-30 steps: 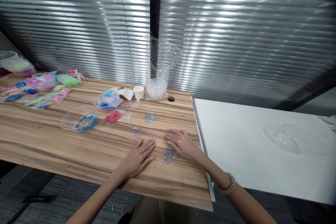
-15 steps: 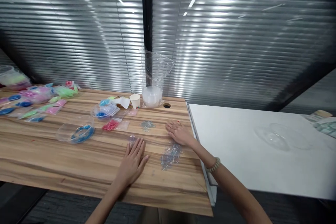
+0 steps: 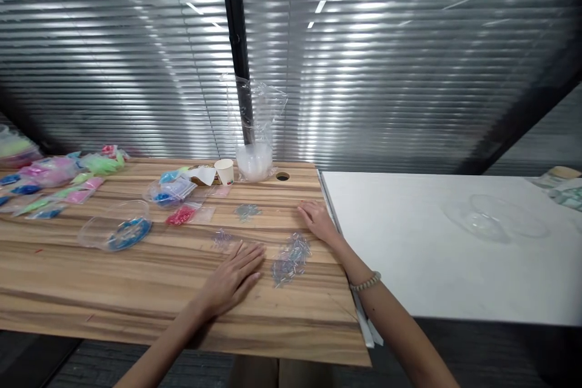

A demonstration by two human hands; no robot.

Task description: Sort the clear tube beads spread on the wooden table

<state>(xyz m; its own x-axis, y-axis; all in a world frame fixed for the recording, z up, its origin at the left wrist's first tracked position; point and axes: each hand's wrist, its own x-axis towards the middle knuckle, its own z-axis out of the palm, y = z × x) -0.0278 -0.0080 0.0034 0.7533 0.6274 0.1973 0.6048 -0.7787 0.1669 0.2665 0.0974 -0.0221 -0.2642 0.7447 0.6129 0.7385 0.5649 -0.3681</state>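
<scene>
My left hand (image 3: 231,277) lies flat on the wooden table (image 3: 136,279), fingers stretched out, just left of a loose pile of clear tube beads (image 3: 291,257). My right hand (image 3: 319,221) rests open on the table near its right edge, a little beyond that pile, with a bead bracelet (image 3: 365,282) on the wrist. Two smaller bead piles lie further out: one (image 3: 222,237) by my left fingertips, one (image 3: 247,211) toward the back. Neither hand holds anything.
A clear bowl with a blue ring (image 3: 117,231), a red bead bag (image 3: 182,215), a paper cup (image 3: 224,171) and a plastic bag with bowls (image 3: 253,151) stand behind. Colourful bead bags (image 3: 59,173) fill the far left. A white table (image 3: 445,254) with clear lids (image 3: 493,221) adjoins on the right.
My right hand has slid away from the bead pile toward the table's far right edge, uncovering the beads. My left hand shifted slightly. The view tilted up and turned.
</scene>
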